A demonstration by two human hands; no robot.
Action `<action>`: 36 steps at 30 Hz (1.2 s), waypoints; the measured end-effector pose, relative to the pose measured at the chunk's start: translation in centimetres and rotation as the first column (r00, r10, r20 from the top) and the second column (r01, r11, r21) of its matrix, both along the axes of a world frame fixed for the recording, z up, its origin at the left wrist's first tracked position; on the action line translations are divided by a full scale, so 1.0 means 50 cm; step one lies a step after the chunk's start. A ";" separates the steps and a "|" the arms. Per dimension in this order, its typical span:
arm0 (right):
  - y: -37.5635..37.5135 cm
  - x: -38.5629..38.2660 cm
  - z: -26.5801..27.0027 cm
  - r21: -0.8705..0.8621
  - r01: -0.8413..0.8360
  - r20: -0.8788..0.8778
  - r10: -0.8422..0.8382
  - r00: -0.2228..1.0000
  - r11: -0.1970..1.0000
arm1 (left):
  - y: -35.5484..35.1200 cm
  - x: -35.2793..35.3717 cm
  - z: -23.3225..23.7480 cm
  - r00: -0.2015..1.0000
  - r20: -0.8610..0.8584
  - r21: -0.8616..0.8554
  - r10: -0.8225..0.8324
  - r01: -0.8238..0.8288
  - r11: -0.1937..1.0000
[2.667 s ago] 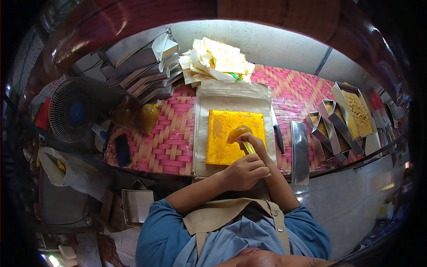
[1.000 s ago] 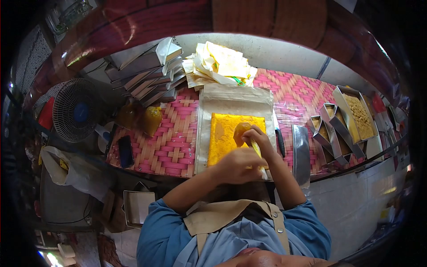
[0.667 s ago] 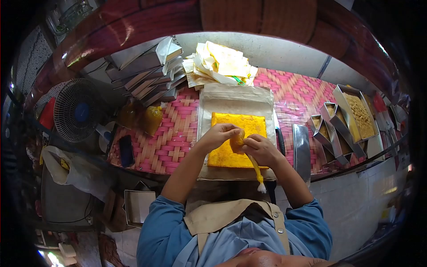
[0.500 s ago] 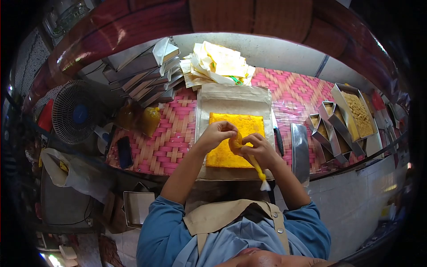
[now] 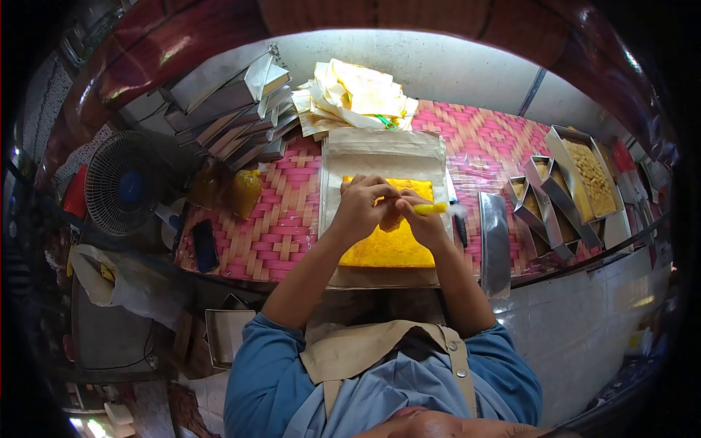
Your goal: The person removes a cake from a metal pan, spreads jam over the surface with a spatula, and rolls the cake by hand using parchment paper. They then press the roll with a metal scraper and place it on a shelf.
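A flat square yellow cake (image 5: 387, 254) lies on paper (image 5: 383, 153) in front of me. Above its upper part, both hands hold a small plastic bag (image 5: 432, 209) of orange-yellow filling. My left hand (image 5: 358, 210) has its fingers closed at the bag's left side. With thumb and fingers, my right hand (image 5: 425, 225) pinches it from the other side, and the bag's yellow twisted tail sticks out to the right over that hand. Most of the bag is hidden by my fingers.
Right of the cake lie a black-handled knife (image 5: 460, 230) and a long metal pan (image 5: 495, 244). Farther right stand narrow tins and a crumb-filled tin (image 5: 590, 179). Stained papers (image 5: 354, 95), stacked tins (image 5: 234, 109), filled bags (image 5: 247, 193), a phone (image 5: 205, 246) and a fan (image 5: 128, 182) are behind and left.
Both hands have come closer together and slightly up over the cake. The bag's tail, which hung down past my right wrist, now points out to the right.
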State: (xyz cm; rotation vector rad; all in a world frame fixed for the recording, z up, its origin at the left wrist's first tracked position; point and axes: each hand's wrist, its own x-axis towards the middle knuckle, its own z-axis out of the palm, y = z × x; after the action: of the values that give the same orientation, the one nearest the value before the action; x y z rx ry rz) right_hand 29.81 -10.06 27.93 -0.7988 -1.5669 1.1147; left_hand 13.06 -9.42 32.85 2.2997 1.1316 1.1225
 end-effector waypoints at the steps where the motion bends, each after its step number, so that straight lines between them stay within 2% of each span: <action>1: 0.005 0.004 -0.004 -0.002 -0.002 0.000 0.002 1.000 1.000 | 0.005 0.000 -0.003 1.000 0.000 -0.002 0.002 -0.002 1.000; 3: 0.016 0.014 -0.007 -0.057 -0.051 0.040 0.053 0.998 0.997 | 0.018 0.001 -0.008 0.994 0.094 -0.126 -0.051 0.062 0.990; 7: 0.022 0.020 -0.006 0.113 -0.015 0.154 -0.002 0.988 0.994 | 0.021 0.008 0.000 0.994 0.102 -0.180 -0.044 0.062 0.982; 9: 0.019 0.019 0.000 0.089 -0.009 0.132 -0.003 0.991 0.996 | 0.017 0.009 0.011 0.999 -0.022 -0.167 -0.041 0.037 0.985; 11: 0.019 0.019 -0.009 0.059 -0.005 0.109 -0.002 0.994 0.998 | 0.028 0.011 0.016 0.996 -0.035 -0.188 -0.078 0.070 0.980; 12: 0.019 0.019 -0.020 -0.143 -0.103 -0.010 0.103 0.995 0.984 | 0.029 0.013 0.015 0.992 -0.047 -0.211 -0.114 0.102 0.972; 13: 0.020 0.019 -0.029 -0.325 -0.219 -0.146 0.180 0.973 0.920 | 0.025 0.019 0.012 0.993 -0.044 -0.216 -0.111 0.099 0.971; 14: 0.024 0.018 -0.035 -0.327 -0.222 -0.145 0.184 0.972 0.919 | 0.022 0.028 0.011 0.997 0.016 -0.140 -0.072 0.073 0.987; 15: 0.026 0.010 -0.031 -0.399 -0.194 -0.342 0.051 0.938 0.896 | 0.019 0.032 0.010 0.996 0.078 -0.066 -0.037 0.042 0.997; 16: 0.029 0.001 -0.027 -0.471 -0.182 -0.512 -0.099 0.853 0.863 | 0.012 0.031 0.018 0.984 0.177 -0.073 -0.027 0.041 0.996; 17: 0.028 -0.006 -0.021 -0.540 -0.187 -0.643 -0.259 0.721 0.821 | 0.014 0.026 0.014 0.984 0.175 -0.075 -0.026 0.040 0.996; 19: 0.021 -0.006 -0.001 -0.503 -0.123 -0.622 -0.259 0.739 0.856 | 0.017 0.008 0.008 0.954 0.292 0.061 0.067 -0.088 0.994; 21: 0.037 -0.004 -0.025 -0.442 0.018 -0.623 -0.321 0.714 0.897 | 0.008 -0.009 0.001 0.937 0.343 0.013 0.067 -0.077 0.997; 22: 0.040 -0.007 -0.028 -0.450 0.087 -0.592 -0.370 0.716 0.889 | 0.003 -0.016 -0.004 0.931 0.353 -0.020 0.089 -0.088 0.996; 23: 0.041 -0.011 -0.031 -0.450 0.086 -0.591 -0.369 0.717 0.889 | -0.001 -0.021 -0.010 0.925 0.362 -0.053 0.112 -0.100 0.994; 25: 0.039 -0.024 -0.025 -0.455 0.199 -0.589 -0.461 0.663 0.868 | -0.007 -0.027 -0.021 0.927 0.353 -0.062 0.125 -0.110 0.992; 28: 0.042 -0.021 -0.041 -0.397 0.174 -0.624 -0.404 0.668 0.901 | -0.014 -0.030 -0.030 0.921 0.369 -0.083 0.125 -0.101 0.991; 32: 0.051 -0.019 -0.056 -0.370 0.223 -0.617 -0.417 0.667 0.902 | -0.015 -0.031 -0.043 0.945 0.293 -0.098 0.144 -0.120 0.988; 34: 0.052 -0.015 -0.056 -0.264 0.266 -0.572 -0.372 0.731 0.927 | -0.012 -0.032 -0.054 0.955 0.258 -0.098 0.147 -0.125 0.987; 35: 0.052 -0.018 -0.057 -0.262 0.268 -0.571 -0.373 0.731 0.927 | -0.010 -0.031 -0.058 0.976 0.168 -0.075 0.138 -0.127 0.989; 36: 0.048 -0.028 -0.047 -0.288 0.342 -0.436 -0.440 0.785 0.895 | -0.012 -0.029 -0.053 0.989 0.076 -0.053 0.130 -0.126 0.991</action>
State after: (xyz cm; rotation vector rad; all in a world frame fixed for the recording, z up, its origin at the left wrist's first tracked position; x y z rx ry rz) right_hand 28.43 -7.66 25.58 -0.8418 -0.8197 1.0594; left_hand 11.63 -10.00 30.21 2.1526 1.2763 1.2085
